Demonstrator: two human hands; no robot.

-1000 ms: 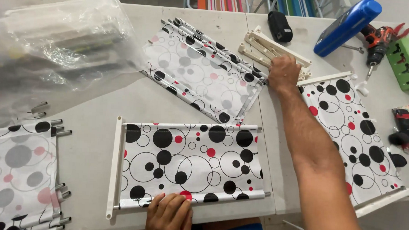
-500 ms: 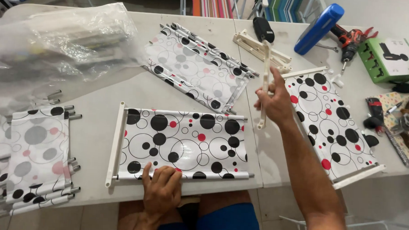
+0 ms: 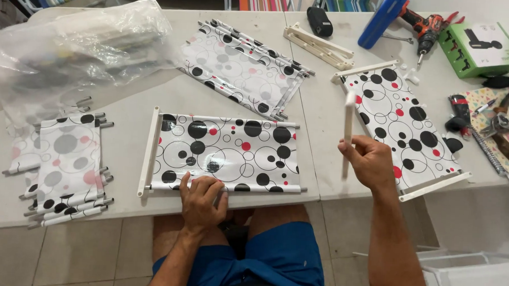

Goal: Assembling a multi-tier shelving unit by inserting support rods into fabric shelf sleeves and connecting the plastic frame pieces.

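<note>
Head view: a spotted fabric panel [image 3: 226,154] lies at the table's [image 3: 126,93] near edge, a white bar [image 3: 149,151] already on its left end, the right end still bare. The left hand [image 3: 200,201] rests flat, fingers open, on the panel's near rod. The right hand [image 3: 370,161] is closed around a second white bar [image 3: 348,127] (held upright, near the right panel [image 3: 404,123]). Half a second ago that hand was still farther back on the table; the bar has now come nearer.

Lying bare between centre panel [image 3: 226,153] and right panel [image 3: 404,125]: a table [image 3: 322,140] strip. Crowding the right edge: drill [image 3: 428,28], box [image 3: 478,49], tools [image 3: 492,126].
</note>
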